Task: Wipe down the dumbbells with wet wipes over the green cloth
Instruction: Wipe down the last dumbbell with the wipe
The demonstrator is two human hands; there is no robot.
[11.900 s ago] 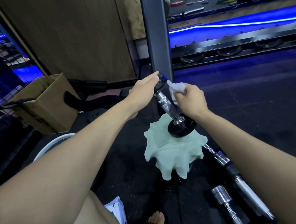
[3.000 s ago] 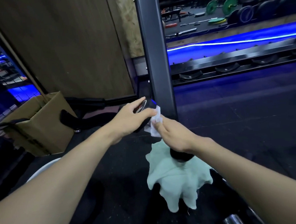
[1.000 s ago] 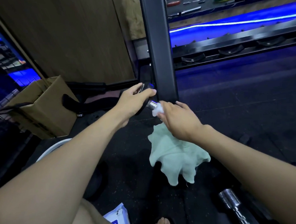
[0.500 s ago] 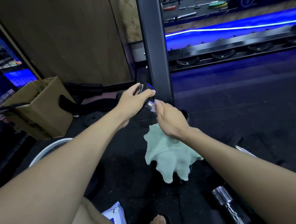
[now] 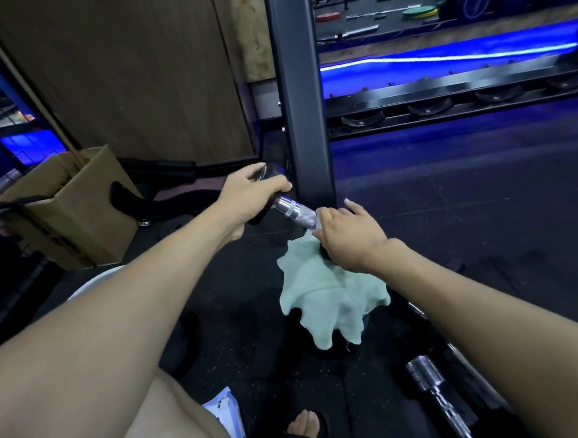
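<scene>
Dark rubber floor fills the scene, with a black upright post rising at centre and a wood-panelled wall to its left. A low rack runs along the right behind the post, lit blue. A cardboard box stands on the floor at left. The green cloth lies draped in folds over a dark object on the floor, below both hands. A second bar, chrome, lies on the floor at lower right. The dumbbell is held tilted above the cloth, its chrome handle running down to the right. The left hand grips the upper black end, fingers curled over it. The right hand closes round the lower part of the handle, pinching a white wet wipe against it, index finger raised. A wipes packet and a sandalled foot show at the bottom edge.
</scene>
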